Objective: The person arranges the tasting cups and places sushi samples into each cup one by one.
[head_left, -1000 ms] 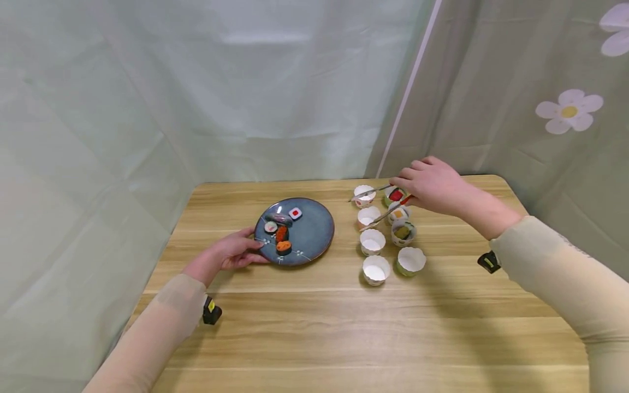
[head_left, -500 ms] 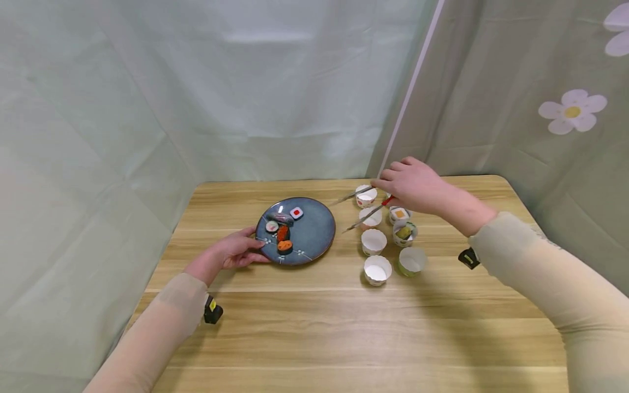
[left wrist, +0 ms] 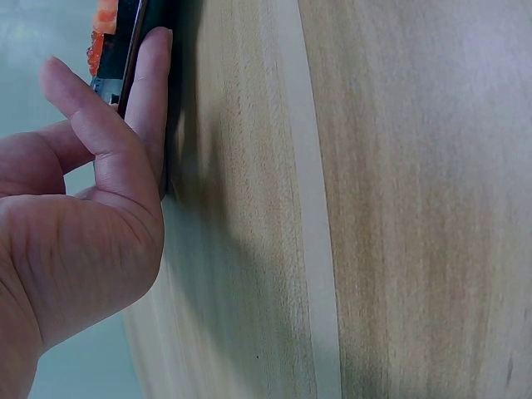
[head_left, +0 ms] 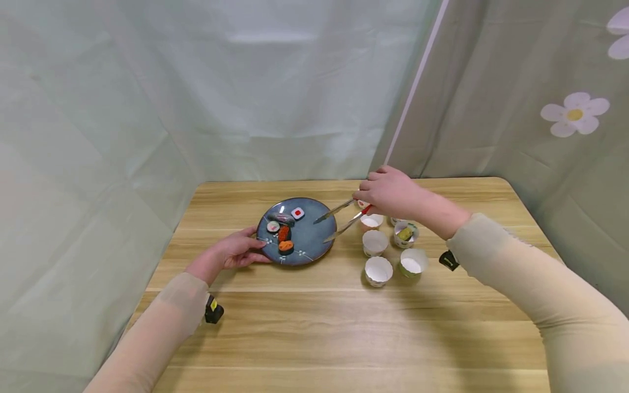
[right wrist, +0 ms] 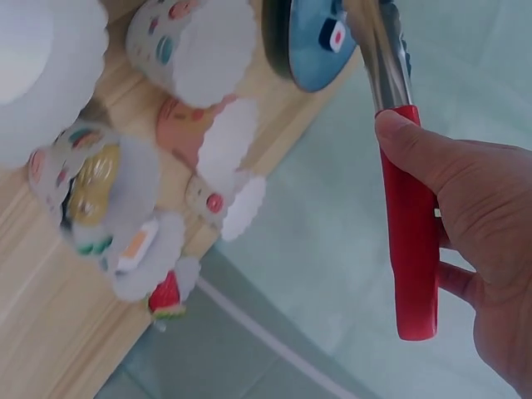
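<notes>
The right hand (head_left: 390, 192) grips the red-handled tongs (right wrist: 407, 191), whose tips stand apart with nothing visible between them, over the plate (head_left: 307, 236) near its 3 o'clock edge; whether they touch it I cannot tell. The left hand (head_left: 241, 250) pinches the rim at 8 o'clock, thumb above. On the plate, the white roll with a red centre (head_left: 297, 213) sits at 12, the dark piece (head_left: 281, 220) at 10, the orange-topped piece (head_left: 285, 248) at 7. Paper cups (head_left: 378, 277) stand at 3 to 4 o'clock from the plate, some beneath the tongs.

A low sweep of the tips could shove the white roll; a dropped wrist might tip a cup; lifting by that one-sided pinch would likely slide the pieces.
</notes>
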The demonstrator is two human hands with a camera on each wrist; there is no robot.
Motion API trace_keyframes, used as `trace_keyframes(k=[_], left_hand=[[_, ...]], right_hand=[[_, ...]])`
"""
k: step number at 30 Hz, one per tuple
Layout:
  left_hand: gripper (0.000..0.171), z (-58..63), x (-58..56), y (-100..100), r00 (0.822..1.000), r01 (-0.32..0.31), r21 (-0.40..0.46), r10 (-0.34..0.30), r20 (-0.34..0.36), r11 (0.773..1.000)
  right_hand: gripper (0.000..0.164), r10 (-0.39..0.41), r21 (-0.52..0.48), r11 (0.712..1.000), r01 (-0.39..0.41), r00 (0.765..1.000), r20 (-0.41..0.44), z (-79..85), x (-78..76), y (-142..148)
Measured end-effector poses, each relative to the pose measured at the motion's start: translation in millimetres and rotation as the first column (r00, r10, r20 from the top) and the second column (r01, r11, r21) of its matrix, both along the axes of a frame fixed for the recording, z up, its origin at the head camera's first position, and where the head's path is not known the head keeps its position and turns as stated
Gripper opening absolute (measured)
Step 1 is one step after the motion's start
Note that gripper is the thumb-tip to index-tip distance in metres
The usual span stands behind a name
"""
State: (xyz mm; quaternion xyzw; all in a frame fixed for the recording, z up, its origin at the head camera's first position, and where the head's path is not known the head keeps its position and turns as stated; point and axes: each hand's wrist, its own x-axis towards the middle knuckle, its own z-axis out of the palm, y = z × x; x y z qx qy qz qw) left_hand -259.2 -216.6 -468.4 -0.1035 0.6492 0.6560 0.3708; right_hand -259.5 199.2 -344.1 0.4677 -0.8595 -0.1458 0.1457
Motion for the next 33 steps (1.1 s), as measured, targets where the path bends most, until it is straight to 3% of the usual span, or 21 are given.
trace_keyframes(k=[10,33], left_hand=[[0.077,-0.1,-0.8,2.5,1.000,-0.006,-0.010,0.006,0.020,1.000],[0.077,1.4,0.7,0.6,1.000,-0.005,0.001,0.005,0.026,1.000]], right_hand=[[0.041,0.038,0.025,0.999,-0.040,0.998,0.045,-9.5,-1.1,-31.1],[0.031,-0.001,0.071,0.997,-0.008,0.993,0.121,-23.6,-12.7,-79.5]])
